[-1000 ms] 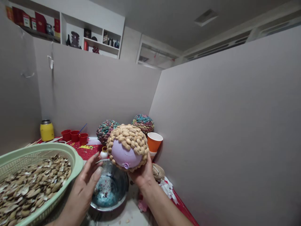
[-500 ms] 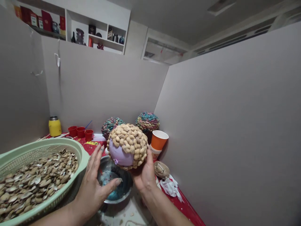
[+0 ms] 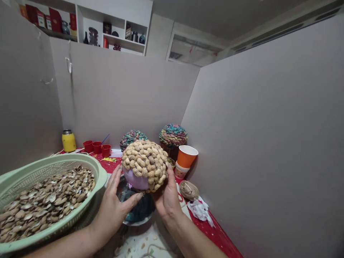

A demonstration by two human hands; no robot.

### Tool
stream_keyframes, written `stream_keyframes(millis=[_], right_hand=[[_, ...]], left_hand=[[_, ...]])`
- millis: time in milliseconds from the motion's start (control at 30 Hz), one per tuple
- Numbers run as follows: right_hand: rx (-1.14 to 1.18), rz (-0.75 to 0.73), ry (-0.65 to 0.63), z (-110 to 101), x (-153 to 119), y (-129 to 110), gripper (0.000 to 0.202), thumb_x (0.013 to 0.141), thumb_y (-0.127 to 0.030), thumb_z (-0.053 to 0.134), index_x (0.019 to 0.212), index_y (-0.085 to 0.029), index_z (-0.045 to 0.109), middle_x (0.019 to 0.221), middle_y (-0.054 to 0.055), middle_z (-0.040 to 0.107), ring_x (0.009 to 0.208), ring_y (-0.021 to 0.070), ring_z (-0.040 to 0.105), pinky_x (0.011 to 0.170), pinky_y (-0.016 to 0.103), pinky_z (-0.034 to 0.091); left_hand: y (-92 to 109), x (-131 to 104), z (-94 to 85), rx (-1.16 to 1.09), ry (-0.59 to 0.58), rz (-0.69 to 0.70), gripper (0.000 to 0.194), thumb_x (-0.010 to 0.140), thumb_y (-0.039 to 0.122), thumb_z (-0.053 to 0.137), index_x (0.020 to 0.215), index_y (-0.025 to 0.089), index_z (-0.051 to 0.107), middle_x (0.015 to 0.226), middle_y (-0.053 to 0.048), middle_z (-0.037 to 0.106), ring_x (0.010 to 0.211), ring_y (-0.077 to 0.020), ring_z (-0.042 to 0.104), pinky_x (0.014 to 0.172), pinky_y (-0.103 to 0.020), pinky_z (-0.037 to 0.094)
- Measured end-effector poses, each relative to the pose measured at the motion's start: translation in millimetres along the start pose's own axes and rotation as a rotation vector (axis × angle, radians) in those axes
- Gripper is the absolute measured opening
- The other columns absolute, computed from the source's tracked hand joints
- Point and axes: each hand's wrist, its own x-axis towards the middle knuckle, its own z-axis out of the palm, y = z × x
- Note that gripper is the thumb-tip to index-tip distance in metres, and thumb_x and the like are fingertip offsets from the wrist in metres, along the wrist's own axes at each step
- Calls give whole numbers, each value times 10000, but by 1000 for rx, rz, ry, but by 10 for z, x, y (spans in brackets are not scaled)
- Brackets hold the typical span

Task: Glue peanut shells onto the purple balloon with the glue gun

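Observation:
A lilac balloon covered over its top and right side with tan peanut shells is held up above a metal bowl. My right hand supports it from the right and below, fingers partly hidden behind it. My left hand is at its lower left, fingers and thumb spread, close to the balloon; whether it touches cannot be made out. The bare lilac part faces down and left. Dark, bluish stains show inside the bowl.
A green basket of shells stands left. Behind are a yellow jar, red cups, two colourful shell-covered balls, and orange paper cups. Twine and white tissue lie right. Grey partitions surround the table.
The ball has tipped slightly, showing more shells and less lilac balloon. My left hand has come closer to it. The view has shifted a little, moving the background rightward.

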Motion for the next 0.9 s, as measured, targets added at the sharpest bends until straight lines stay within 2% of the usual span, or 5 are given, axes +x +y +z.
stream_keyframes(millis=[233, 433, 533, 700, 900], right_hand=[[12, 17, 18, -20, 11, -19, 408, 958, -497, 454, 1185, -233, 666, 1090, 31, 727, 1070, 199, 662, 968, 378, 515], [69, 53, 82, 7, 37, -85, 425, 975, -512, 415, 1244, -264, 632, 1089, 15, 728, 1022, 210, 680, 959, 407, 512], [62, 95, 106, -22, 40, -78, 452, 962, -536, 415, 1274, -275, 612, 1080, 20, 730, 986, 224, 691, 953, 436, 506], [47, 120, 90, -90, 36, -21, 479, 929, -573, 449, 1309, -314, 581, 1099, 14, 726, 941, 235, 699, 944, 471, 498], [40, 76, 103, -51, -6, 19, 458, 944, -535, 423, 1333, -335, 556, 1144, 6, 709, 957, 219, 693, 929, 439, 514]], left_hand=[[-2, -50, 5, -14, 2, 4, 712, 794, 437, 666, 1400, 139, 441, 1474, -190, 464, 1393, -321, 384, 1149, -532, 294], [13, -91, -4, -13, -22, -13, 694, 809, 449, 651, 1394, 142, 442, 1479, -188, 460, 1392, -316, 388, 1143, -522, 315], [-6, -105, -13, -15, 12, 47, 683, 797, 427, 677, 1378, 152, 447, 1474, -199, 458, 1389, -330, 387, 1131, -547, 323], [-67, -124, -11, -9, 84, 198, 650, 776, 291, 718, 1354, 231, 428, 1477, -182, 445, 1379, -336, 394, 1110, -603, 320], [-84, -91, 5, -1, 134, 199, 663, 734, 285, 758, 1311, 235, 436, 1452, -181, 466, 1346, -344, 437, 1091, -600, 353]])
